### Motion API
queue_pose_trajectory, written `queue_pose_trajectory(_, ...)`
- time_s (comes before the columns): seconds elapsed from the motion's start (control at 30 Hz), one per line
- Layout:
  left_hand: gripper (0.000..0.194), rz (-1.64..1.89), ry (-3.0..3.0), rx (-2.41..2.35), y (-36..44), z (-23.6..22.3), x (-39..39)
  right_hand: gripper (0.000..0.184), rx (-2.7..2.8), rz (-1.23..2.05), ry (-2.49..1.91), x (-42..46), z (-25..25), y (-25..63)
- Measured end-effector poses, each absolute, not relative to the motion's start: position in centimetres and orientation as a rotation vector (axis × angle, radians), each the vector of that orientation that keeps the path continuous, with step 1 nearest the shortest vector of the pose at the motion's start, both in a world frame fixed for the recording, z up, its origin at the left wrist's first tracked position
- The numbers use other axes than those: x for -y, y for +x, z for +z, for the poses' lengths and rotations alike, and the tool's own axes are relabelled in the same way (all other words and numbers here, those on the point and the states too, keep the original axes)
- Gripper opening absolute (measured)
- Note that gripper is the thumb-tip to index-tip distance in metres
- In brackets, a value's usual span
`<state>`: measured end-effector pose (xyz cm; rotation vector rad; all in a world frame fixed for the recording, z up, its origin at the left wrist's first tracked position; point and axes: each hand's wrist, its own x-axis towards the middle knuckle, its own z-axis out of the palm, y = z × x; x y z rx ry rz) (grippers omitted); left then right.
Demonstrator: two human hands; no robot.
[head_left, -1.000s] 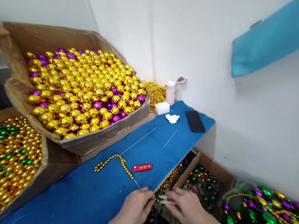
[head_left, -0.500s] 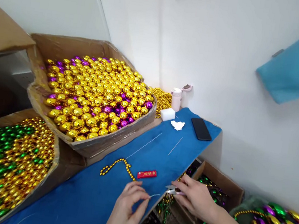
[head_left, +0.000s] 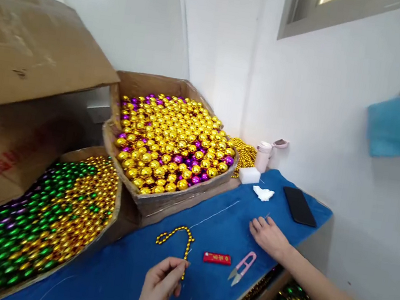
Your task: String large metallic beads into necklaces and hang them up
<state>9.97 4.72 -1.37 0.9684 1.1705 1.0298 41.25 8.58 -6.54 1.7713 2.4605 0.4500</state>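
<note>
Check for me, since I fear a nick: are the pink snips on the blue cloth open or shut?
Open: the pink snips lie with their blade tips visibly apart.

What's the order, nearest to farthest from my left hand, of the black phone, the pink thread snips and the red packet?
1. Red packet, just right of your left hand.
2. Pink thread snips, right of the packet.
3. Black phone, at the blue cloth's far right.
</note>
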Motion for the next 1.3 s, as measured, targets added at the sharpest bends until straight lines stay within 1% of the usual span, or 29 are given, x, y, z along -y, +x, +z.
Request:
queue_pose_trajectory(0.13, 0.026, 1.057, 0.862, -1.144, 9.7, -1.3, -4.2, 0.010, -2.538, 0.446, 1.646, -9.4, -7.1, 41.9)
queue_pose_trajectory(0.27, 0.029, 1.056, 0.881, -1.154, 9.0, -2.0, -4.0, 0.007, -2.595, 0.397, 1.689, -9.7, -6.2, 41.4)
queue_pose_trajectory(0.37, 0.033, 1.094, 0.906, -1.203, 8.7, -2.7, -3.9, 0.021, -2.650, 0.312, 1.797, -8.7, -4.5, 38.9)
queue_pose_trajectory(0.4, 0.033, 1.112, 0.920, -1.223, 8.6, -2.8, -3.7, 0.023, -2.682, 0.259, 1.826, -7.9, -3.7, 37.5)
queue_pose_trajectory(0.53, 0.034, 1.156, 1.039, -1.292, 8.3, -2.7, -2.9, 0.021, -2.905, -0.072, 1.780, -3.7, -1.2, 31.3)
queue_pose_trajectory(0.63, 0.029, 1.148, 1.164, -1.322, 8.0, -2.4, -2.2, 0.022, -3.133, -0.477, 1.777, -1.4, -0.5, 28.1)
queue_pose_trajectory(0.7, 0.026, 1.136, 1.254, -1.335, 7.8, -2.4, -1.9, 0.021, -3.221, -0.583, 1.807, -0.9, -0.6, 27.0)
queue_pose_trajectory(0.93, 0.024, 1.109, 1.486, -1.319, 7.4, -2.8, -1.7, 0.022, -3.299, -0.421, 1.832, -1.0, -0.8, 26.3)
queue_pose_trajectory(1.17, 0.022, 1.112, 1.525, -1.314, 7.2, -2.7, -1.6, 0.023, -3.250, -0.308, 1.767, -1.1, -0.2, 26.0)
queue_pose_trajectory(1.3, 0.019, 1.107, 1.529, -1.319, 7.2, -2.7, -1.5, 0.022, -3.250, -0.191, 1.747, -1.1, -0.3, 26.0)
